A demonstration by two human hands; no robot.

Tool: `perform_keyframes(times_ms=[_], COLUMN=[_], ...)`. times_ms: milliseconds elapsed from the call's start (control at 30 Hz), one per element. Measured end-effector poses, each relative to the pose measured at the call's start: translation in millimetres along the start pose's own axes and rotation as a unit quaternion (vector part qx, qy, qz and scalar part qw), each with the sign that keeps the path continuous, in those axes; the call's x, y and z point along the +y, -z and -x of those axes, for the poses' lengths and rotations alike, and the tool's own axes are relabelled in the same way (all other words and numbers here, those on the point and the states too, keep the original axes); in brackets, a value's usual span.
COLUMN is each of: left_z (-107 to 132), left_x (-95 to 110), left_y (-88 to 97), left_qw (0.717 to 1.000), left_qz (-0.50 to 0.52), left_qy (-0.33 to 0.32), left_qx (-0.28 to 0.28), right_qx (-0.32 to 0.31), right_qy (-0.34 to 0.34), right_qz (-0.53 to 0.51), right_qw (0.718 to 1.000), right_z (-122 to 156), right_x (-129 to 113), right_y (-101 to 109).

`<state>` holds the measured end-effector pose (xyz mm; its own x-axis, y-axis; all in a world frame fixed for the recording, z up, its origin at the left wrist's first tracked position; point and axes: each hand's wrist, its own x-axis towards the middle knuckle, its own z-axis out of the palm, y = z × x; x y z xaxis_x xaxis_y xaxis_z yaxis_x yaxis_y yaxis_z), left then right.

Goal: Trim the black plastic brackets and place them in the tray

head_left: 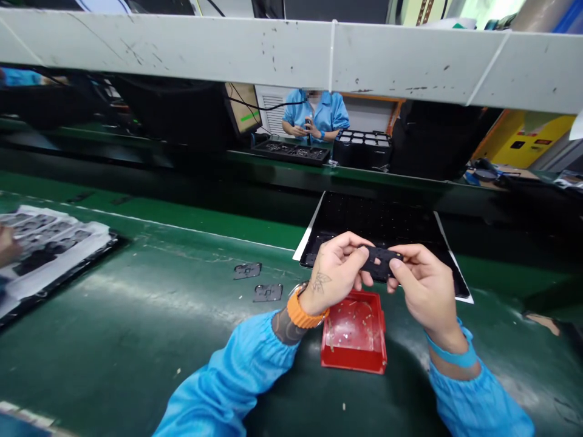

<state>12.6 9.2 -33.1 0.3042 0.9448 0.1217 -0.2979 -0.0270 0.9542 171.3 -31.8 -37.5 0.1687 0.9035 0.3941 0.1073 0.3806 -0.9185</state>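
Observation:
Between my two hands is a flat black plastic part with small cut-outs, held up above a red bin. My left hand pinches its left end between thumb and fingers. At the other end, my right hand grips it the same way. Small pale bits lie scattered inside the red bin just below. Two similar thin black parts, an upper one and a lower one, lie on the green bench left of my hands. Behind my hands is a black tray on white sheeting.
Another tray with black parts and white liner stands at the left, a co-worker's hand over it. A grey beam crosses above the bench. Across, a person in blue sits behind a dark parts tray.

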Motion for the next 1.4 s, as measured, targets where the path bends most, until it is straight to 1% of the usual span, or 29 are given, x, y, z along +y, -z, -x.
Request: perform_keyframes(times_ms=[167,333,467,533,667,767,833,900,1067,1200,1300,1400], left_z=[0,1,3,3,6,9,12,14,17,17,17,16], left_x=[-3,-5,-7,-8,-3,0,1,0,-2,-2,1,6], left_y=[-2.8,-6.2,-6.5,-5.9,-5.1,-6.3,-7.9,-9.3,-9.8,-8.2,-7.1,-5.7], left_qw=[0.999,0.997,0.995,0.996,0.999,1.0,0.999,0.999,0.991,0.988,0.987,0.988], left_qz=[0.035,0.069,0.063,0.053,0.041,0.021,-0.009,-0.038,-0.111,-0.133,-0.142,-0.14], left_qy=[0.008,0.006,-0.004,-0.001,0.002,-0.008,-0.005,-0.013,-0.067,-0.072,-0.072,-0.069], left_qx=[0.008,0.042,0.076,0.065,0.003,-0.02,-0.03,-0.029,0.004,0.003,0.005,0.013], right_qx=[0.002,0.006,0.002,0.0,0.004,-0.001,-0.004,0.0,0.008,0.008,-0.013,-0.058], right_qy=[0.0,-0.002,-0.022,-0.037,-0.073,-0.096,-0.107,-0.115,-0.14,-0.146,-0.143,-0.133], right_qz=[0.003,0.0,-0.02,-0.032,-0.076,-0.122,-0.143,-0.157,-0.172,-0.156,-0.124,-0.062], right_qw=[1.0,1.0,1.0,0.999,0.994,0.988,0.984,0.981,0.975,0.977,0.982,0.987], right_z=[3,7,9,8,5,4,3,3,2,2,1,-2], right_x=[-3,-3,-2,1,10,15,14,12,6,9,9,4], right_y=[-1,-8,-13,-12,-4,-1,-2,-4,-8,-7,-2,4])
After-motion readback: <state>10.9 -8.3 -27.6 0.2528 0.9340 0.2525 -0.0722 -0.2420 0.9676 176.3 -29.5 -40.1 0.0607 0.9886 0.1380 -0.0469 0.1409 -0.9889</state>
